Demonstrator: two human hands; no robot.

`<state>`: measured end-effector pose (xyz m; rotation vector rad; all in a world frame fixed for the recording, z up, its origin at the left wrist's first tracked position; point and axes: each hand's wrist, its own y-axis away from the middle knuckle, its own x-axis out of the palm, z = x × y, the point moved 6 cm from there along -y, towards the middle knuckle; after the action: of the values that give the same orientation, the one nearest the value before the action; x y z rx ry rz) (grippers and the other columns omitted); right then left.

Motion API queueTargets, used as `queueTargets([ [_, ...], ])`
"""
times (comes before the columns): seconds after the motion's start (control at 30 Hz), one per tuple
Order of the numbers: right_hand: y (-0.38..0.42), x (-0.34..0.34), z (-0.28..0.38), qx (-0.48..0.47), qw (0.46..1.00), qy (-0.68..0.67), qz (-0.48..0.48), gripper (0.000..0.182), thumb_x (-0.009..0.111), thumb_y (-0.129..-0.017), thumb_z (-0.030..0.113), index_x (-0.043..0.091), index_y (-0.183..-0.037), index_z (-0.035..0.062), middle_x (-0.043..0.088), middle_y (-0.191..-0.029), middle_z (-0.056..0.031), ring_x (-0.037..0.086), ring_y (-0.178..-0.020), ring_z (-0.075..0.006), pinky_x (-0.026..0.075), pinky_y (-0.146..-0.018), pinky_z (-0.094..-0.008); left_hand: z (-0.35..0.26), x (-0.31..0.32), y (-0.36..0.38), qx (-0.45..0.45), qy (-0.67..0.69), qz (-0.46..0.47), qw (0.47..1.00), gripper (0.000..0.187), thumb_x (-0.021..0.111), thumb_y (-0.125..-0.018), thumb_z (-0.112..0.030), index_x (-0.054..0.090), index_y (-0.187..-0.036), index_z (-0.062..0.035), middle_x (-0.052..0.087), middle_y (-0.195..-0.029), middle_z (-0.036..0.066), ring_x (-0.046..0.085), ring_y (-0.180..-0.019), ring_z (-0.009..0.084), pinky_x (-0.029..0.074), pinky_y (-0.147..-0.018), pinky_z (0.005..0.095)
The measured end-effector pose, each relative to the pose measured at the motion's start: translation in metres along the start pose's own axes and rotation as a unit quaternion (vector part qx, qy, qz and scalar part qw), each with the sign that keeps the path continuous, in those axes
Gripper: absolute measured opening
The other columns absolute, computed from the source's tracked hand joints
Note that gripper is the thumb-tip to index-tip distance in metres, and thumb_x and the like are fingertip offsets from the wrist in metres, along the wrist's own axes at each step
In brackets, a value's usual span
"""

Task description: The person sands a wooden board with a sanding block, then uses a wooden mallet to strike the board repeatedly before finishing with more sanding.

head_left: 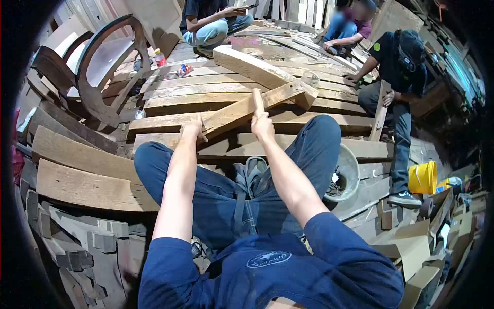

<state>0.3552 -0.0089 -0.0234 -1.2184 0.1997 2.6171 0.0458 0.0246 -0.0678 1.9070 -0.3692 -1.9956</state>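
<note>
A long squared wooden beam (pixel 231 116) slants across the planks in front of me, its far end lying against a second thick beam (pixel 257 68). My left hand (pixel 192 129) is closed at the near left end of the slanted beam, fingers around its edge. My right hand (pixel 262 126) is wrapped round a short pale wooden stick (pixel 258 101), which points away from me and overlaps the beam in this view. I sit with knees bent on both sides, and the beam lies just beyond them.
A bucket (pixel 343 175) with items inside stands by my right knee. Curved boards (pixel 87 180) lie to my left, near a round wooden frame (pixel 110 67). One person (pixel 396 72) at right holds a board; two others sit farther back. A yellow bucket (pixel 422 177) stands at right.
</note>
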Motion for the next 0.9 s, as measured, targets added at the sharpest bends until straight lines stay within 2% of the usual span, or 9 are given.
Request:
queueTargets([
  [0.07,0.022,0.016,0.015,-0.093,0.99,0.079,0.07,0.045,0.057,-0.092,0.041,0.048,-0.114,0.0025,0.069,-0.1,-0.0264,0.068,-0.096,-0.0423,0.053,-0.085,-0.052,-0.001,-0.005,0.008,-0.007,-0.005,-0.007,1.0,0.117,0.096,-0.05,-0.045,0.03,-0.138,-0.004,0.059,-0.13,0.022,0.059,-0.118,0.0381,0.053,-0.092,0.0486],
  [0.13,0.029,0.024,0.026,-0.124,0.981,0.093,0.114,0.045,0.058,-0.092,0.042,0.048,-0.115,0.0037,0.069,-0.1,-0.0262,0.068,-0.096,-0.0421,0.053,-0.086,-0.0527,-0.006,-0.009,0.014,-0.004,-0.003,-0.04,0.999,0.112,0.096,-0.052,-0.041,0.033,-0.136,-0.0038,0.059,-0.13,0.022,0.058,-0.118,0.0391,0.052,-0.093,0.0497],
  [0.2,0.02,0.013,0.021,-0.086,0.991,0.067,0.074,0.044,0.056,-0.093,0.043,0.049,-0.115,0.0056,0.069,-0.1,-0.0264,0.068,-0.096,-0.0421,0.052,-0.085,-0.0532,-0.007,-0.007,0.016,0.014,-0.002,-0.102,0.995,0.106,0.096,-0.053,-0.036,0.037,-0.134,-0.0038,0.059,-0.13,0.023,0.057,-0.119,0.0405,0.048,-0.098,0.0516],
  [0.27,0.001,0.0,0.003,0.003,1.0,-0.002,0.021,0.043,0.054,-0.094,0.045,0.048,-0.115,0.0077,0.069,-0.101,-0.0255,0.067,-0.097,-0.0425,0.053,-0.084,-0.0526,-0.001,-0.002,0.005,0.007,0.023,0.009,1.0,0.12,0.097,-0.052,-0.036,0.028,-0.145,-0.0054,0.051,-0.14,0.024,0.049,-0.13,0.0392,0.046,-0.102,0.052],
  [0.33,-0.003,-0.007,-0.003,0.024,1.0,-0.016,0.009,0.043,0.054,-0.094,0.043,0.048,-0.116,0.0072,0.069,-0.101,-0.0254,0.067,-0.098,-0.0435,0.053,-0.084,-0.0532,-0.006,-0.007,0.01,-0.021,-0.033,0.03,0.999,0.143,0.095,-0.051,-0.049,0.005,-0.156,-0.0099,0.042,-0.148,0.024,0.041,-0.138,0.0371,0.028,-0.114,0.0575],
  [0.5,0.017,0.027,0.001,-0.023,0.998,-0.046,0.036,0.05,0.055,-0.095,0.042,0.043,-0.115,-0.0021,0.066,-0.097,-0.034,0.065,-0.093,-0.0492,0.053,-0.082,-0.0551,-0.001,0.004,-0.004,-0.03,-0.035,0.011,0.999,0.144,0.092,-0.051,-0.056,0.005,-0.156,-0.01,0.042,-0.149,0.022,0.043,-0.137,0.0366,0.02,-0.117,0.0602],
  [0.6,0.014,0.04,0.002,-0.028,0.997,-0.06,0.044,0.051,0.054,-0.095,0.043,0.043,-0.116,-0.0023,0.066,-0.096,-0.0343,0.066,-0.092,-0.0492,0.054,-0.08,-0.0546,0.001,0.001,0.004,-0.034,0.011,0.056,0.998,0.146,0.092,-0.049,-0.058,0.004,-0.155,-0.0092,0.041,-0.15,0.02,0.042,-0.138,0.0357,0.021,-0.117,0.0602],
  [0.63,0.012,0.041,0.0,-0.021,0.997,-0.059,0.052,0.051,0.054,-0.095,0.043,0.042,-0.116,-0.0024,0.066,-0.096,-0.0342,0.066,-0.093,-0.0492,0.054,-0.08,-0.0546,0.001,0.0,0.004,-0.029,-0.019,0.006,0.999,0.146,0.093,-0.048,-0.057,0.005,-0.155,-0.0086,0.045,-0.148,0.02,0.045,-0.136,0.0358,0.022,-0.116,0.0607],
  [0.9,0.015,0.046,-0.001,-0.013,0.996,-0.065,0.06,0.053,0.054,-0.095,0.045,0.041,-0.118,-0.0015,0.065,-0.099,-0.0346,0.066,-0.092,-0.0491,0.053,-0.081,-0.0552,-0.001,-0.003,0.012,-0.032,-0.02,0.01,0.999,0.14,0.094,-0.049,-0.054,0.012,-0.153,-0.0073,0.042,-0.149,0.021,0.044,-0.136,0.0363,0.027,-0.115,0.0574],
])
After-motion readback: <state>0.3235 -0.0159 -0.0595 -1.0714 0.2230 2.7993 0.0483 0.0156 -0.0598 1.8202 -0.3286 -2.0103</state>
